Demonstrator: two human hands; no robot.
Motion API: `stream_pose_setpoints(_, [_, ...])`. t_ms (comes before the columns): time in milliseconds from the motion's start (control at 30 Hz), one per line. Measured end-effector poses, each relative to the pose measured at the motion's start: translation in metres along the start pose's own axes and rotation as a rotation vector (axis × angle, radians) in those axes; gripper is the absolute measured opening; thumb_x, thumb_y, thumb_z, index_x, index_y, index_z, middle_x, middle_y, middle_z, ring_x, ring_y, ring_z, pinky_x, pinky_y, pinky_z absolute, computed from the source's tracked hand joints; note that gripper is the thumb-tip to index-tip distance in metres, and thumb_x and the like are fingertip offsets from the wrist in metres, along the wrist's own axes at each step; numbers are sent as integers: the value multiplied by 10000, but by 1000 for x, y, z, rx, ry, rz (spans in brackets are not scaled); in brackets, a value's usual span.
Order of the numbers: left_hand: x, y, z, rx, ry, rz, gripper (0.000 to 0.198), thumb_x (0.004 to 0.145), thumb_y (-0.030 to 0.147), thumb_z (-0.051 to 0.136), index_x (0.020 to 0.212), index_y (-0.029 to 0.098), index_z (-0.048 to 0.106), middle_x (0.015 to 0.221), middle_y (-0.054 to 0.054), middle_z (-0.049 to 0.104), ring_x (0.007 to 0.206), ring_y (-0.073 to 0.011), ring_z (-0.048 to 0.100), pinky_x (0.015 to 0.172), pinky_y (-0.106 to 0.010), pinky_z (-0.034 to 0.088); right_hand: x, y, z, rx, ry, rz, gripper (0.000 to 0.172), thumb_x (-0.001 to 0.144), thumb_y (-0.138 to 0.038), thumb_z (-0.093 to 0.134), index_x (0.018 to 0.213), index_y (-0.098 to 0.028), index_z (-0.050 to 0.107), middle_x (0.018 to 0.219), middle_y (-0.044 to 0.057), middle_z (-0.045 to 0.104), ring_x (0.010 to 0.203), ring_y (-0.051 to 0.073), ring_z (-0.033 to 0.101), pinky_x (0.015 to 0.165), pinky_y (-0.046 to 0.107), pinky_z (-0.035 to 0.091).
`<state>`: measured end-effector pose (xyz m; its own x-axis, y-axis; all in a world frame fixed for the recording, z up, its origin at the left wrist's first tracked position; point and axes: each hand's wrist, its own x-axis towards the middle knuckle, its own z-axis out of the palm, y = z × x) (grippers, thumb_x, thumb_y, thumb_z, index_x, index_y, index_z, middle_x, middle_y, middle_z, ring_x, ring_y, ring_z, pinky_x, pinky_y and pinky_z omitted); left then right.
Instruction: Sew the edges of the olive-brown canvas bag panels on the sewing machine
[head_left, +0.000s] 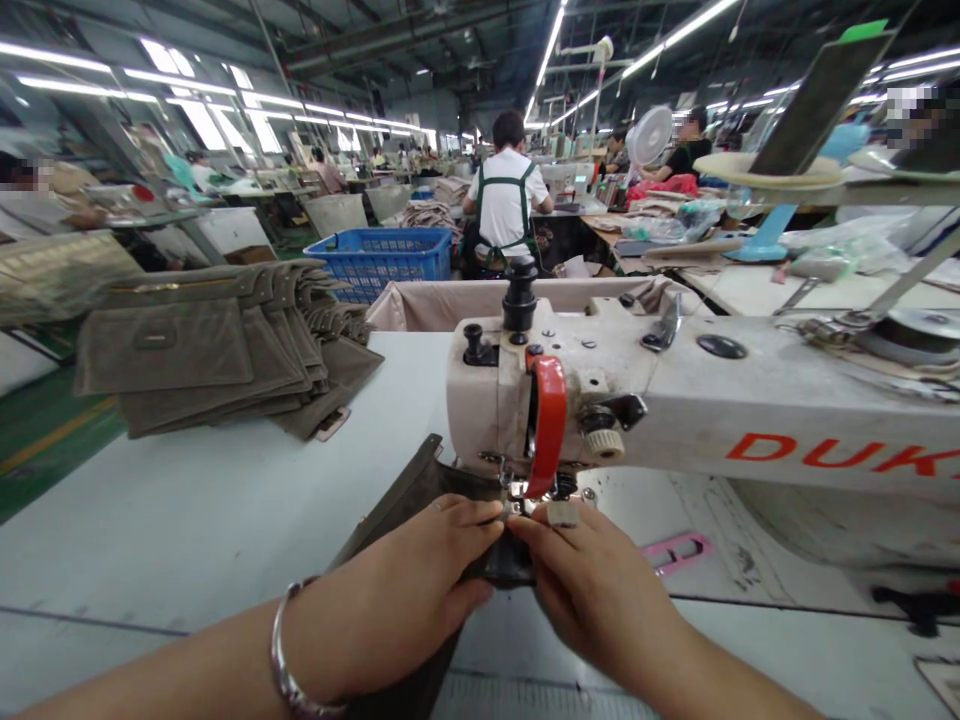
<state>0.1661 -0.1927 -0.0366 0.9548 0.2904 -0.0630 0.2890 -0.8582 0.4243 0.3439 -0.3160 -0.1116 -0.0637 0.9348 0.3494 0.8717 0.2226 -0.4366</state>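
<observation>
Two hands, left (pixel 394 595) and right (pixel 592 590), pinch dark fabric (pixel 397 515) at the sewing machine (pixel 675 415)

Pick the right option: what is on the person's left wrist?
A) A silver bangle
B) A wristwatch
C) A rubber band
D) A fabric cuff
A: a silver bangle circles the wrist just behind the left hand.
</observation>
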Motion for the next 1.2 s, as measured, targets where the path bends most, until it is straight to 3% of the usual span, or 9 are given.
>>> stream_pose_setpoints(100, [2,-4,-6,-42,-62,-7,513,852,129,638,1342,242,534,1351,-22,582,1232,-191,552,1092,-347,433,1,-1,-2,1,-15,0,443,850,-75,477,1268,-213,527,1114,92,582,1004,274,503,854,489,500])
stream_pose_setpoints(167, [4,-9,-2,44,-29,15,456,877,143,605,1323,223,550,1347,-34,584,1235,-199,548,1092,-357,431,1,-1,-2,-12,-17,8,443,831,-68,494,1246,-213,553,1094,96,586,994,281,505,836,491,508])
stream_pose_setpoints(467, [-5,-11,59,604,259,174,386,914,153,485,1275,39,559,1393,-149,521,1324,-276,424,1156,-414,300,-3,-2,0,-60,0,-10,395,840,-51,496,1205,-173,588,1054,104,609,997,277,522,855,500,523])
stream_pose_setpoints(667, [2,-12,58,639,216,183,381,919,133,442,1273,35,547,1387,-172,518,1301,-287,449,1125,-431,335,-2,-3,3,-118,3,-18,421,833,-34,507,1233,-145,574,1055,125,603,1017,288,528,865,503,526])
stream_pose_setpoints(833, [9,-18,46,495,206,190,382,900,97,459,1275,67,524,1347,-152,552,1285,-260,474,1121,-400,348,-1,-3,5,-153,-2,-12,477,817,-30,518,1280,-141,545,1099,128,594,1039,296,520,882,510,518])
stream_pose_setpoints(933, [-6,-27,32,351,272,-58,369,913,215,524,1274,142,497,1293,-121,574,1222,-244,519,1068,-412,407,-1,-5,4,-137,-5,10,481,824,-41,527,1292,-152,533,1102,122,585,1043,290,511,895,499,507])
stream_pose_setpoints(1033, [-34,-40,25,290,452,-417,486,843,470,620,1177,134,515,1179,-149,578,1161,-345,507,1002,-562,397,-1,-7,3,-87,-14,39,357,829,-42,520,1159,-152,602,1046,103,589,1007,271,510,904,480,493])
stream_pose_setpoints(1133, [-52,-46,24,36,344,-561,358,813,490,625,923,160,543,952,-92,609,959,-321,582,853,-521,472,0,-9,0,-20,-7,52,233,853,-54,499,1004,-159,643,983,88,594,973,254,517,892,455,482])
stream_pose_setpoints(1200, [-51,-42,24,-281,301,-593,263,813,412,621,860,177,513,874,-55,629,874,-280,626,811,-464,503,0,-12,-3,62,4,82,227,868,-60,487,975,-176,651,996,85,593,987,247,525,881,434,476])
